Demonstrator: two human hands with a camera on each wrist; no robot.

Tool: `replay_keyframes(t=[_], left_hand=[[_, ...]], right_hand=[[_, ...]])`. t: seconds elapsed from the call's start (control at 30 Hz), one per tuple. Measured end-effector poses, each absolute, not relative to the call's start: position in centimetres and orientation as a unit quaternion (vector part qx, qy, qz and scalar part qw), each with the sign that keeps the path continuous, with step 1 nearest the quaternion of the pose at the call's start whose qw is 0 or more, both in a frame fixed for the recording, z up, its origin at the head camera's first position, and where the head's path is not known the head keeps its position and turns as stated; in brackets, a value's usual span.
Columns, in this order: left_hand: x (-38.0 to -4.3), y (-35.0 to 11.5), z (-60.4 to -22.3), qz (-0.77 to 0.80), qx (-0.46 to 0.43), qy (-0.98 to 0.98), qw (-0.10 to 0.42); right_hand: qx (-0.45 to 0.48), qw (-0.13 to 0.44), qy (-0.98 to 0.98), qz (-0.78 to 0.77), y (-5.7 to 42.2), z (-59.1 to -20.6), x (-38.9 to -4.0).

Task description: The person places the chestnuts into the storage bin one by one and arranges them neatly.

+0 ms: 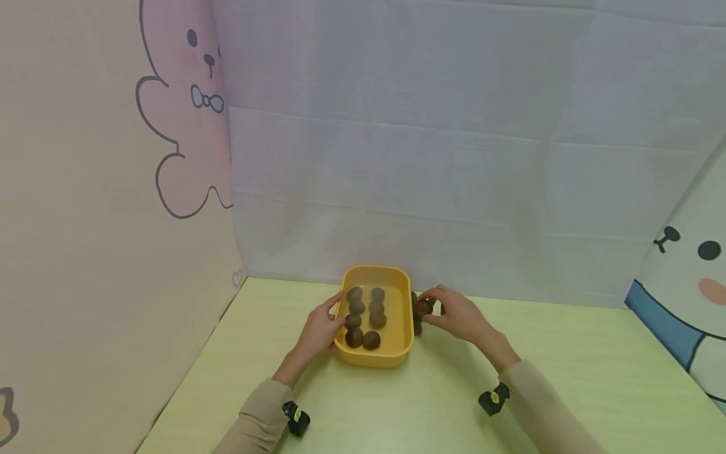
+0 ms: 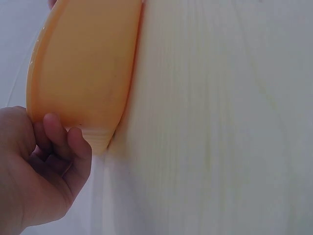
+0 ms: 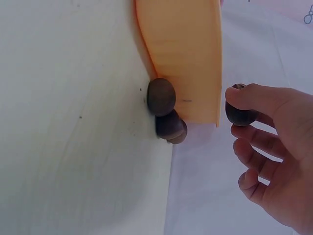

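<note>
A yellow plastic tub stands near the back of the table, with several dark brown chestnuts lying on its floor in two rough rows. My left hand grips the tub's left side, thumb at the rim and fingers against the outer wall. Just off the tub's right side, my right hand pinches a dark chestnut between thumb and fingers, above the tabletop. Below it, a few more chestnuts sit on the table against the tub's outer wall.
The pale yellow-green table meets a white cloth backdrop close behind the tub. A side panel with a pink cartoon bear rises at the left; another panel with a cartoon face stands at the right.
</note>
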State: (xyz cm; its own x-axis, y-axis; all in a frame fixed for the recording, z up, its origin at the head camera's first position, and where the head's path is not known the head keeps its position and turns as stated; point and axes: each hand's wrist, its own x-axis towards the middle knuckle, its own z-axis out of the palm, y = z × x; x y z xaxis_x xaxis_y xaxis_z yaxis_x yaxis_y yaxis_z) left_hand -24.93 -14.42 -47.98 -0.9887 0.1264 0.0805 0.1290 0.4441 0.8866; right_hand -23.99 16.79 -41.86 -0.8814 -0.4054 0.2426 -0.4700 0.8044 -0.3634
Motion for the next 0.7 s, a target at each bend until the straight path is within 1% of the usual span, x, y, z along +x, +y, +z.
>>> replay_keyframes(t=[0.13,0.23,0.5,0.7], left_hand=[[-24.9,-14.5,-47.9,-0.522,-0.076,-0.849,0.002],[-24.9,-14.4,-47.8,-0.521,-0.079,-0.85,0.001],[-24.8,-14.5,-47.7,-0.517,-0.072,-0.853,-0.002],[-24.9,-14.6,-47.8,-0.523,-0.081,-0.848,0.0]], right_hand=[[0.236,0.092,-0.942,0.219,16.1,-41.0,-24.8],[0.231,0.092,-0.943,0.22,15.4,-40.7,-25.3],[0.237,0.084,-0.941,0.224,13.6,-40.1,-27.1],[0.231,0.071,-0.939,0.245,12.7,-40.4,-28.9]])
